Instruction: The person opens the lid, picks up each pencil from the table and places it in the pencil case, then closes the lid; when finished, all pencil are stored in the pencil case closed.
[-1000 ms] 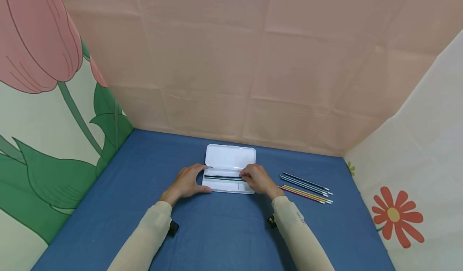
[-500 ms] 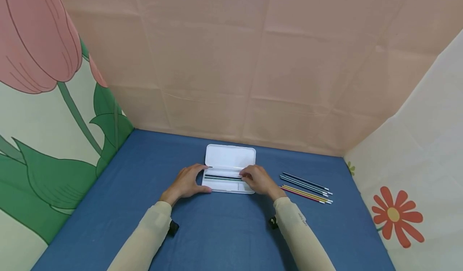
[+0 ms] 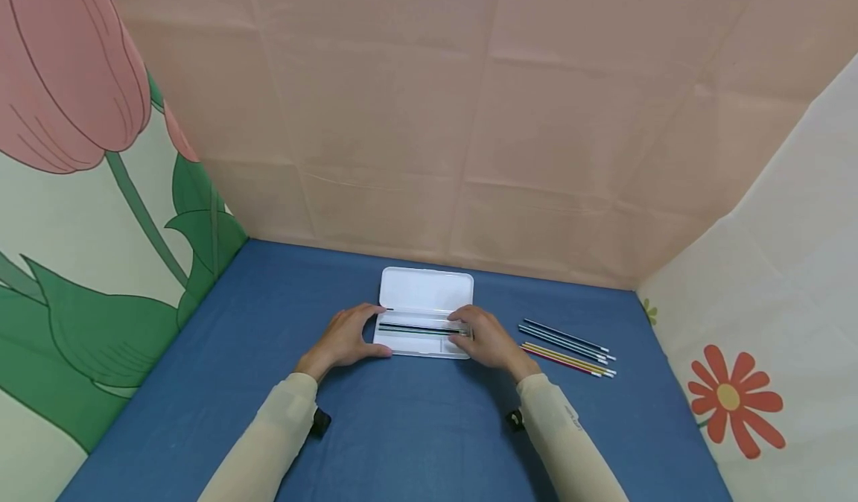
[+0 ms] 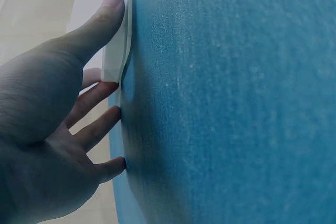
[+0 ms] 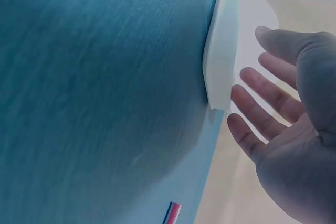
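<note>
A white pencil case [image 3: 409,346] lies with its lid [image 3: 426,288] raised at the back. Inside it, dark and green pencils [image 3: 418,330] lie lengthwise. My left hand [image 3: 343,338] holds the case's left end, thumb on the front wall [image 4: 116,56] and fingers around the end and back. My right hand [image 3: 494,340] hovers over the right end of the case, thumb and fingers spread apart around the pencils' ends. In the right wrist view, its fingers [image 5: 270,90] are loosely parted beside the case's end wall [image 5: 220,59], holding nothing.
Right of the case, several pencils lie side by side on the blue cloth [image 3: 402,427]: dark and teal ones [image 3: 566,335], yellow ones [image 3: 570,358] and a red one [image 3: 563,363]. A beige backdrop [image 3: 429,115] rises behind the table, with printed panels at both sides.
My right hand has let go of the pencil in the case, spread its fingers and shifted slightly right. The left hand has stayed on the case's left end.
</note>
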Available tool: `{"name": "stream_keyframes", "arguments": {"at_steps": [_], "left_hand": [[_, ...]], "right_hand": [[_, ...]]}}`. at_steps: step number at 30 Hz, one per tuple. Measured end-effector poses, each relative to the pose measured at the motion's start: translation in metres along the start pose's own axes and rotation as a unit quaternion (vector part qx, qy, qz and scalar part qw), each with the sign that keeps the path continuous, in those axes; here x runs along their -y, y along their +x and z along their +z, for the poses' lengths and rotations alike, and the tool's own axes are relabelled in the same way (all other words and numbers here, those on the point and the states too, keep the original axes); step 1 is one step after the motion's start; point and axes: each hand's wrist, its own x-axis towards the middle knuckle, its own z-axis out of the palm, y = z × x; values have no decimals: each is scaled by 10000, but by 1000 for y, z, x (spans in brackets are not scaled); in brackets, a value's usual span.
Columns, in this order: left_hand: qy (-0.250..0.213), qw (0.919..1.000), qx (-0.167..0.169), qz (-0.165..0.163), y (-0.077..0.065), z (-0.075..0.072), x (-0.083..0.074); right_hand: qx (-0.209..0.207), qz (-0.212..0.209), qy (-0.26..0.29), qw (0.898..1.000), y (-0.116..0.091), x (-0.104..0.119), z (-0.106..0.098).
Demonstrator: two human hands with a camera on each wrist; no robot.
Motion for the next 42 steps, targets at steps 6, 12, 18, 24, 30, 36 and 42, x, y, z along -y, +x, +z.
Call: {"name": "stream_keyframes", "arguments": {"at_steps": [6,12,18,24,30,36,42], "left_hand": [[9,10000,9,-27,0,0,-1],[15,10000,21,-24,1,0,0],[9,10000,7,-32,1,0,0],[-13,10000,17,-61,1,1,1],[-48,10000,11,-73,0,2,2],[-67,9999,16,-115,0,2,1],[-62,9999,22,-103,0,0,1]], "right_hand": [[-99,175,-56,9998,-16,-1,-6],[-140,364,-80,9992,-37,-4,-15],[-376,334,-91,9987,-61,-15,-21],[-605,342,-310,9971,-85,-30,-27],[-843,410,-521,9942,-109,-41,-35],[-1056,620,-741,9897,-135,-51,-42],[-1369,682,-956,9836,-158,-65,-50]]}}
